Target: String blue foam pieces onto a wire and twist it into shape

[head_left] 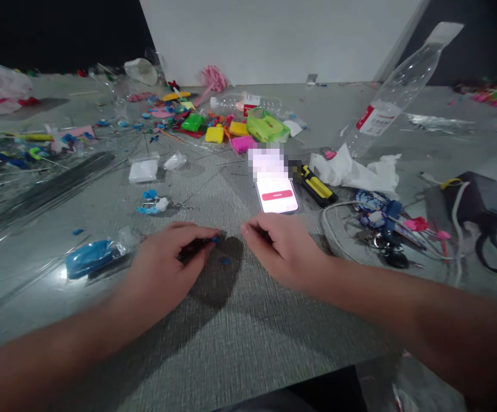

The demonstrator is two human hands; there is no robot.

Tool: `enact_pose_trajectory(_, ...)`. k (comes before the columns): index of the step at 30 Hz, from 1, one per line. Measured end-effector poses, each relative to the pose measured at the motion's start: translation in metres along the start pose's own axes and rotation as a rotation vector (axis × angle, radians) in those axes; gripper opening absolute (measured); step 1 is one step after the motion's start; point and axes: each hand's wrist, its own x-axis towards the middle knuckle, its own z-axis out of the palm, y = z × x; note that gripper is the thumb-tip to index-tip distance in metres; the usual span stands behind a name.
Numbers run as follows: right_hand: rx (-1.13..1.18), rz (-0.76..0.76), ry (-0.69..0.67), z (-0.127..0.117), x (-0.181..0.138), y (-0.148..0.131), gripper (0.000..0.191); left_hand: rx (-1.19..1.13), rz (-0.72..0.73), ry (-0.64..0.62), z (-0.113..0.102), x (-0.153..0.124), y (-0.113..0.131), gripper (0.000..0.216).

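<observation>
My left hand (169,260) hovers low over the grey table (231,332), fingers curled, pinching a tiny blue piece (216,240) at its fingertips. A second small blue bit (226,261) lies on the table just below. My right hand (280,246) rests a little to the right, fingers curled together; whether it holds anything is hidden. A lit phone (276,194) lies just beyond both hands. A bag of blue clay (89,257) lies left of my left hand.
Coloured clay packets (214,134) and scraps litter the back centre. A yellow-black tool (317,186), crumpled tissue (351,169), a clear plastic bottle (398,86), cables with keys (381,229) and a dark pouch (480,203) lie right. Thin wires (46,191) lie left.
</observation>
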Motion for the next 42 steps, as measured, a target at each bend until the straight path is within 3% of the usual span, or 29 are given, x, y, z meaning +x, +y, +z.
enact_pose_trajectory(4,0.040,-0.033,0.002,0.002,0.000,0.003,0.018,-0.001,0.049,-0.011,0.001,0.000,-0.001,0.028)
enact_pose_trajectory(9,0.002,0.067,0.095,0.004,-0.001,0.006,0.010,-0.068,0.052,0.000,0.000,0.000,-0.001,0.025)
enact_pose_trajectory(17,-0.032,0.026,0.062,0.001,0.000,0.006,0.023,-0.117,0.074,0.014,-0.002,0.001,0.002,0.023)
enact_pose_trajectory(22,-0.065,0.036,0.038,-0.001,0.000,0.002,0.016,-0.113,0.066,0.017,-0.002,-0.001,0.000,0.023)
enact_pose_trajectory(25,-0.027,0.009,0.015,-0.002,0.000,0.001,0.026,-0.132,0.053,0.017,-0.001,-0.002,-0.001,0.022)
enact_pose_trajectory(31,-0.013,-0.045,0.042,-0.001,-0.001,0.001,0.015,-0.217,-0.015,0.025,-0.002,-0.003,-0.002,0.018)
enact_pose_trajectory(33,-0.041,-0.043,0.005,-0.001,-0.001,0.001,0.025,-0.255,-0.029,0.030,-0.003,-0.004,-0.001,0.017)
enact_pose_trajectory(39,0.023,-0.086,0.034,-0.002,-0.001,0.001,0.013,-0.308,0.078,0.089,-0.007,-0.008,0.001,0.008)
enact_pose_trajectory(42,0.034,-0.078,-0.007,-0.003,-0.001,0.001,0.024,-0.434,0.062,0.082,-0.007,-0.012,0.005,0.007)
